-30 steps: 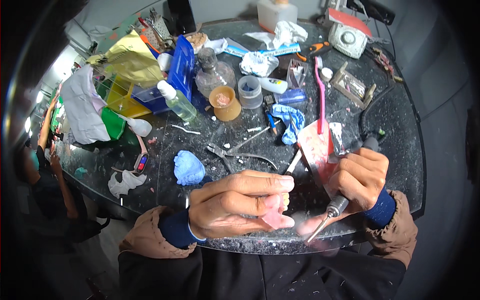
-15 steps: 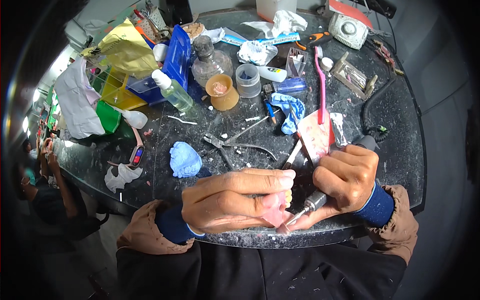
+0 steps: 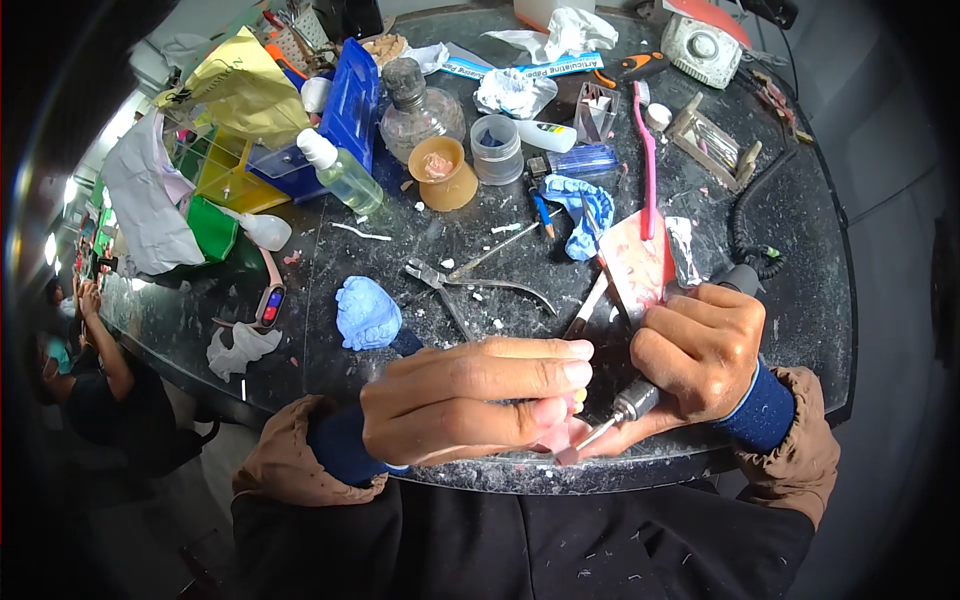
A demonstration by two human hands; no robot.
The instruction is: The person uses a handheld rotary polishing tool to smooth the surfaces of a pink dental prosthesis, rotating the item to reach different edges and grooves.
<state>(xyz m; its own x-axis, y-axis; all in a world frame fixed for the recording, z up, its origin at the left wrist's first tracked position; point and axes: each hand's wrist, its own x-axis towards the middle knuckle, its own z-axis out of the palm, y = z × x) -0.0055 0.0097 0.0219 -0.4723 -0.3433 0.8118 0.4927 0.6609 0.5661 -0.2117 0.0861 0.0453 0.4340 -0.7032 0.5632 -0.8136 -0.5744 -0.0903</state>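
My left hand (image 3: pixel 470 395) grips a pink denture (image 3: pixel 556 434) with yellowish teeth, mostly covered by the fingers. A rotary handpiece (image 3: pixel 637 400) is clasped in my right hand (image 3: pixel 700 345), its metal shank pointing left. The brownish grinding tip (image 3: pixel 567 455) is at the denture's lower edge; whether it touches is hard to tell. Beyond the hands lie a wire-cutting plier (image 3: pixel 455 283), a knife with a pale handle (image 3: pixel 590 303) and a pink wax sheet (image 3: pixel 640 265). One blue dental cast (image 3: pixel 367 314) sits left of them, another blue cast (image 3: pixel 580 222) farther back.
Farther off stand a spray bottle (image 3: pixel 345 178), a glass burner (image 3: pixel 420 115), a tan bowl (image 3: pixel 443 180), a clear jar (image 3: pixel 497 155) and a pink toothbrush (image 3: pixel 645 155). A coiled cord (image 3: pixel 745 225) runs along the right. Another person (image 3: pixel 95 370) is at far left.
The left hand has rolled slightly over the denture, hiding more of its teeth. The grinding tip has shifted slightly up and left. The whole scene has shifted slightly in view.
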